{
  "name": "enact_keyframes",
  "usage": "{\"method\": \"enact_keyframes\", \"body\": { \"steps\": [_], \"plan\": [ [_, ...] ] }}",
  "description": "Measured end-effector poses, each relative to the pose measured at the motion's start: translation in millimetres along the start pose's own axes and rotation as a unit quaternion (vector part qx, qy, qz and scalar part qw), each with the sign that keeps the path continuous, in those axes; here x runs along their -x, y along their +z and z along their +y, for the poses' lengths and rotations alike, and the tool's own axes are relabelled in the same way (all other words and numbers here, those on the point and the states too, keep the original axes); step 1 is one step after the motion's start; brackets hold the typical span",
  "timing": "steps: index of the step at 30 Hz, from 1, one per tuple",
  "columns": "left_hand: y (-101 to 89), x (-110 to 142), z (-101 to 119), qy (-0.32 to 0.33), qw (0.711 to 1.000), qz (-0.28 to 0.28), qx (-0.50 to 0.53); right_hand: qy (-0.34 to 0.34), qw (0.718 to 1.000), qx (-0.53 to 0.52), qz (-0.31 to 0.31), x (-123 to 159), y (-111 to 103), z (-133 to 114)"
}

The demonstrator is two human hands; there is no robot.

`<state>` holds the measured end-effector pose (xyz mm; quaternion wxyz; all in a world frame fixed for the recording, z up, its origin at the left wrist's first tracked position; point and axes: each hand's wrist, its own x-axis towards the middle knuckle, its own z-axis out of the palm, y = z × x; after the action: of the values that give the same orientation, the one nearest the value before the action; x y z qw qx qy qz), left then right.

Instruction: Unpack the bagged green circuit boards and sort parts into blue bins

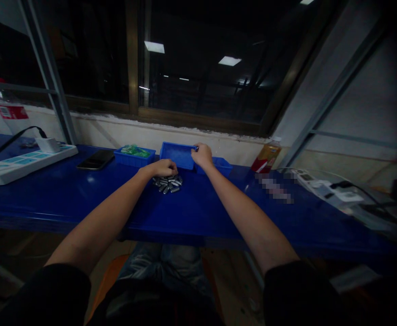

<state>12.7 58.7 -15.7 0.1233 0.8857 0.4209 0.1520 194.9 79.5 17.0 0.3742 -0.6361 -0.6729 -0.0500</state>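
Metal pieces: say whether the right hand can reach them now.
Probably yes: the left hand covers only the far side of the metal pieces, leaving the near side exposed, though the right hand is at a blue bin.

We cannot tell whether the left hand [163, 168] grips anything; it covers some of the metal pieces [167, 184]. The right hand [202, 155] hides a corner of a blue tray [178, 155]. Pixelation masks something on the bench [93, 194].
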Motion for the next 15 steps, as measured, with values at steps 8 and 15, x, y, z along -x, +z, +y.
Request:
{"method": "enact_keyframes", "body": {
  "steps": [8,15],
  "plan": [
    [-7.7,4,3,0.001,0.998,-0.014,0.053,0.129,0.986,0.068,-0.075,-26,20,1],
    [-21.0,9,-7,-0.056,0.998,-0.007,-0.034,0.079,0.987,0.094,-0.100,-26,27,3]
  ]
}}
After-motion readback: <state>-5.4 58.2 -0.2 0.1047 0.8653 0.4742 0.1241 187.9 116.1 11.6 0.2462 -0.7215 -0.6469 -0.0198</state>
